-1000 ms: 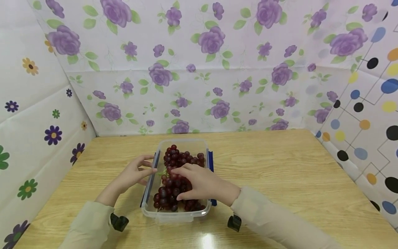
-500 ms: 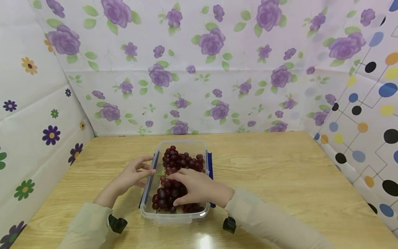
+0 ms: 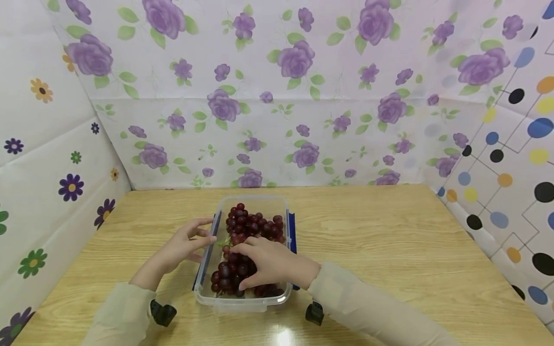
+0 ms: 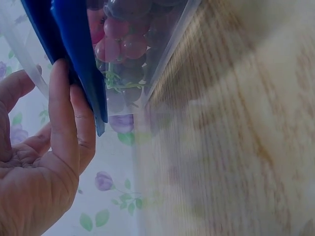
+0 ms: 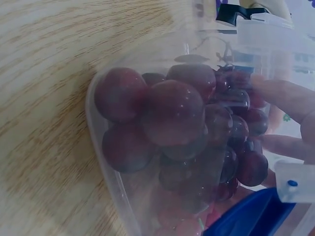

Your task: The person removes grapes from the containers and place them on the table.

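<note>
Grapes (image 3: 248,230) in tub (image 3: 242,302), mid-table, long axis running away from you: your right hand (image 3: 270,264) lies curled over the near bunch, seemingly gripping it, while your left hand (image 3: 183,245), fingers straight, touches the blue clip (image 3: 207,257).

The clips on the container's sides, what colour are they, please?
Blue clips, clearest in the left wrist view.

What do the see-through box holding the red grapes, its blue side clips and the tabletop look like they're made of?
The clear rectangular box: looks like glossy plastic; the grapes show through its wall. The blue side clips: opaque, smooth, probably plastic. The light wooden tabletop: wood-grain pattern with a shiny glare, wood or laminate.
</note>
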A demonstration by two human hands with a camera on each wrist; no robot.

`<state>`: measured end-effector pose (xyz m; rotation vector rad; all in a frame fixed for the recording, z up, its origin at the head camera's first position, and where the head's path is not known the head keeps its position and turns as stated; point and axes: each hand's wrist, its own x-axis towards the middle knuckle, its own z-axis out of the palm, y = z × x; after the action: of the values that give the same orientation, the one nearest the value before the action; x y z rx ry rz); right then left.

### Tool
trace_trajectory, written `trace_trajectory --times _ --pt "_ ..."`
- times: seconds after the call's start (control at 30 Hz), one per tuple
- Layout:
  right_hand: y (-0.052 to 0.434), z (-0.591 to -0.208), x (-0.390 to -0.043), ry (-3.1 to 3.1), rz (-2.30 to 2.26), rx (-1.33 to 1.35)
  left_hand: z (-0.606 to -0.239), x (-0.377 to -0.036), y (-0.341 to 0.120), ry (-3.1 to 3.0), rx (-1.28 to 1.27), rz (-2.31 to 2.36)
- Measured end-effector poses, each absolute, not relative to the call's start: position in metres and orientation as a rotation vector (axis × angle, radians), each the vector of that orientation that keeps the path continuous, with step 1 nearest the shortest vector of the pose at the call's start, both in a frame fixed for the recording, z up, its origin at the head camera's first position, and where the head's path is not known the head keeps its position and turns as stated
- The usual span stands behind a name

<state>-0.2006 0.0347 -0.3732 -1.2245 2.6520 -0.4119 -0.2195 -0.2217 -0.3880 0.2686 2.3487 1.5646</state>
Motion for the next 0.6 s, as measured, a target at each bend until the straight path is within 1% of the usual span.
trace_trajectory --times 0.33,0.6 --pt "0.0314 -0.3732 -0.1994 2.671 -0.357 -1.223 -0.3883 -0.2178 -0.2205 2.347 0.262 1.565" --pt "0.0293 -0.3735 -0.2028 2.602 -0.457 -1.183 -0.3862 -0.2167 -0.2205 2.342 0.259 1.572"
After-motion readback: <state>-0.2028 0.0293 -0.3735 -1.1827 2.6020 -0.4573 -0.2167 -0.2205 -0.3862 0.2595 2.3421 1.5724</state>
